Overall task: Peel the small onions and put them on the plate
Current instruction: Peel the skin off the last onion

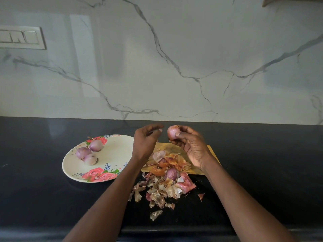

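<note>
My right hand (189,145) grips a small pink onion (172,132) between thumb and fingers, raised above the wooden cutting board (171,147). My left hand (146,139) hovers just left of that onion, fingers loosely curled, holding nothing that I can see. A white plate with rose prints (115,151) lies to the left and carries three peeled onions (90,151). One more small purple onion (171,173) lies among the peels (162,187) at the board's front edge.
The black countertop (43,189) runs wall to wall, backed by a white marble wall (157,58). Loose dry skins are scattered in front of the board towards me. A switch panel (21,37) sits on the wall at the left.
</note>
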`<state>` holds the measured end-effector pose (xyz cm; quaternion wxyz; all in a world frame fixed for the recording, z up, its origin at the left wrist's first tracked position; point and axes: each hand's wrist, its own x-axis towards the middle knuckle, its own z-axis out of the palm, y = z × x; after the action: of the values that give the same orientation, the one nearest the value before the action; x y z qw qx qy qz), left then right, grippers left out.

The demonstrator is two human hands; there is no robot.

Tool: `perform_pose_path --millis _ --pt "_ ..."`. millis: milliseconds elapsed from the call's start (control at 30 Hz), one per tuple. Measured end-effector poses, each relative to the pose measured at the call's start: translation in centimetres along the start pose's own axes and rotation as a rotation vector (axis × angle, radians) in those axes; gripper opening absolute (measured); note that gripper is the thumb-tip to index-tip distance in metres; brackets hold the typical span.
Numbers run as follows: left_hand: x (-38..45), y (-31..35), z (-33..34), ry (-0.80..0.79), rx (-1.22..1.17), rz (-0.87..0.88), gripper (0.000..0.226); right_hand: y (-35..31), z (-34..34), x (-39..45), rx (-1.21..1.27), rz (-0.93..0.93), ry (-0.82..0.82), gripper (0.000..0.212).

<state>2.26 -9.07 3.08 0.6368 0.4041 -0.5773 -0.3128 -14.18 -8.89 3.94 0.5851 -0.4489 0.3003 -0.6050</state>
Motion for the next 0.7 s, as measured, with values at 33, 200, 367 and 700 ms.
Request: perform_pose_path --millis 33,200,367,700 --pt "0.0 0.12 0.0 -0.041 -0.033 0.008 0.015 -0.06 0.0 -0.06 0.005 -0.001 -0.015 0.026" --pt "-0.48 0.47 0.38 -0.19 -0.125 0.025 0.02 -0.13 0.03 -0.26 0.03 -0.004 -0.063 0.028" --pt "-0.23 0.02 0.04 -0.146 -0.116 -0.009 0.023 -0.29 0.04 -0.24 0.053 -0.001 -0.062 0.028" --pt "-0.16 0.25 -0.11 -0.13 -0.219 -0.054 0.013 -0.66 0.11 -0.46 0.099 0.012 -0.068 0.027"
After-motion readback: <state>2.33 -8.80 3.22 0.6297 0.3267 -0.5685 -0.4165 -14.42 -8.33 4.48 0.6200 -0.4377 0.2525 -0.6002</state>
